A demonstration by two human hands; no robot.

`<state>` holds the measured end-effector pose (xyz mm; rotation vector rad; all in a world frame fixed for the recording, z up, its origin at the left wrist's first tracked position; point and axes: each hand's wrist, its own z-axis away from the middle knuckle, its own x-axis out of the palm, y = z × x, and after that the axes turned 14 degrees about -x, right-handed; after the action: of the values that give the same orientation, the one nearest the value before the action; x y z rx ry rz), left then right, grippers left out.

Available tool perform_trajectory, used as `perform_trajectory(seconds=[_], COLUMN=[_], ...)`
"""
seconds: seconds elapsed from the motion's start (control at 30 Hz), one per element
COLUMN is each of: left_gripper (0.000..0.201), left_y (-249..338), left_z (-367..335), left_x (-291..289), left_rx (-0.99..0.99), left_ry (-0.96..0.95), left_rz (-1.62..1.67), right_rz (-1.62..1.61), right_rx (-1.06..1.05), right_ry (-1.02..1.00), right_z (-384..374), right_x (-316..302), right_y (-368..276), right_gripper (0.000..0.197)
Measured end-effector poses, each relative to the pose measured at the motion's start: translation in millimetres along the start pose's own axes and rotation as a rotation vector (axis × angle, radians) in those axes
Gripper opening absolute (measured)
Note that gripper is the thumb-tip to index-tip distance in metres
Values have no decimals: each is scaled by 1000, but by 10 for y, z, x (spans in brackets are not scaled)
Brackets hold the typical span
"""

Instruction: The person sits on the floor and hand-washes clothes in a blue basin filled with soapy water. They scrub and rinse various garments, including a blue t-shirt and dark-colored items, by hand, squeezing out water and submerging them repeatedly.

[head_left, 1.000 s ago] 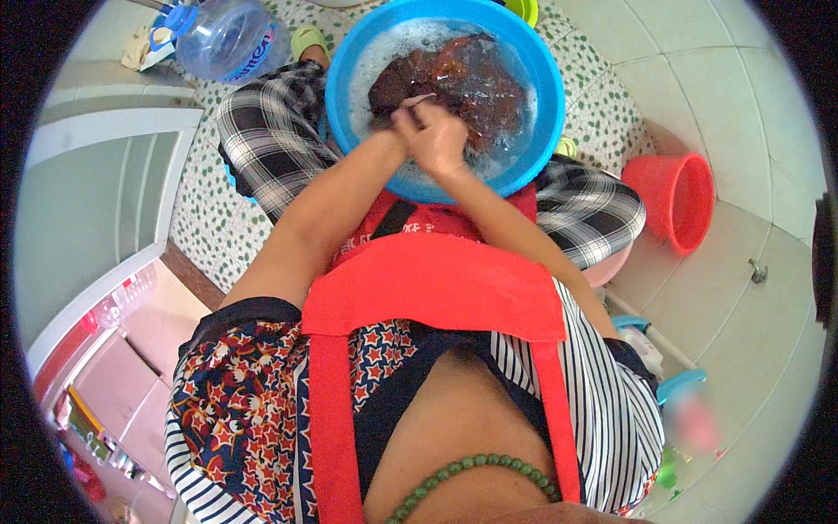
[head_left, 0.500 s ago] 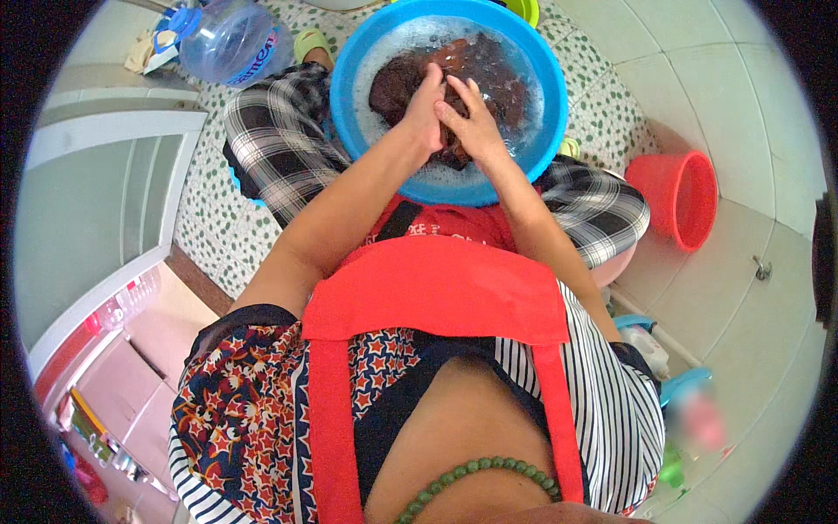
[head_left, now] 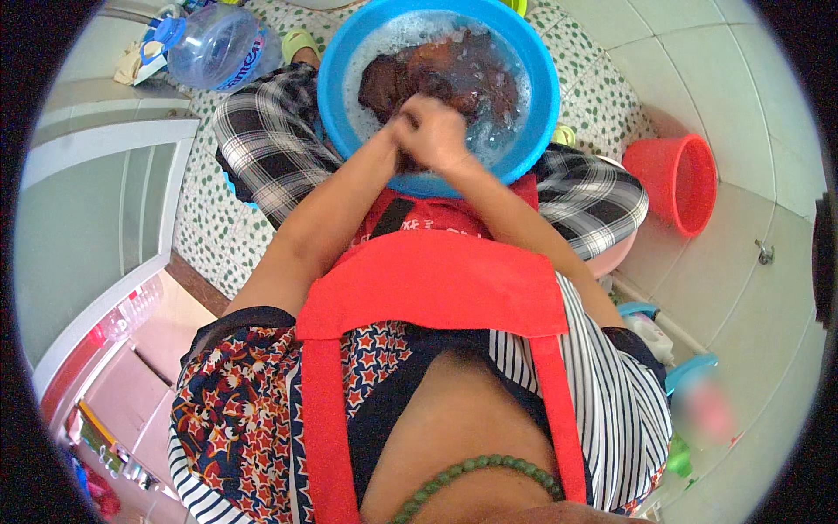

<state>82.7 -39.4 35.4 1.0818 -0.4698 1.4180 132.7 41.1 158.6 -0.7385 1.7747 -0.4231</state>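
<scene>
A blue basin (head_left: pixel 546 96) of soapy water sits in front of me, with wet dark brown cloth (head_left: pixel 489 87) bunched in it. Over the cloth's near side my two hands come together. My right hand (head_left: pixel 439 135) is closed, knuckles up and slightly blurred, and grips part of the brown cloth; a dark bit of it shows just below the hands. Pressed against it is my left hand (head_left: pixel 400 133), its fingers mostly hidden behind the right one.
A red bucket (head_left: pixel 668 183) lies tipped by the tiled wall at the right. At the far left stands a large clear water bottle (head_left: pixel 214 48) with a blue cap. My knees in checked trousers (head_left: pixel 271 144) flank the basin. A white-framed glass door (head_left: pixel 105 218) is at the left.
The right hand, fingers spread before, has closed and come nearer to me across the left hand. Both hands have drawn back toward the basin's near side. The cloth has shifted in the water.
</scene>
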Motion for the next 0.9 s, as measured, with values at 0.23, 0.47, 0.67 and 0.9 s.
perform_trajectory(seconds=[0.23, 0.47, 0.67, 0.9], left_gripper=[27, 24, 22, 45], left_y=[212, 253, 486, 276], left_z=[234, 220, 347, 224], left_x=[691, 400, 716, 788], left_rx=[-133, -72, 60, 151], left_ry=[403, 192, 596, -45], left_rz=[271, 308, -43, 84], right_rz=[-62, -28, 145, -242], right_rx=[147, 104, 191, -69], right_ry=[40, 51, -109, -42], right_z=[27, -30, 153, 177], right_x=[97, 109, -314, -49], right_y=[635, 231, 1022, 1093], right_gripper=[27, 23, 35, 50])
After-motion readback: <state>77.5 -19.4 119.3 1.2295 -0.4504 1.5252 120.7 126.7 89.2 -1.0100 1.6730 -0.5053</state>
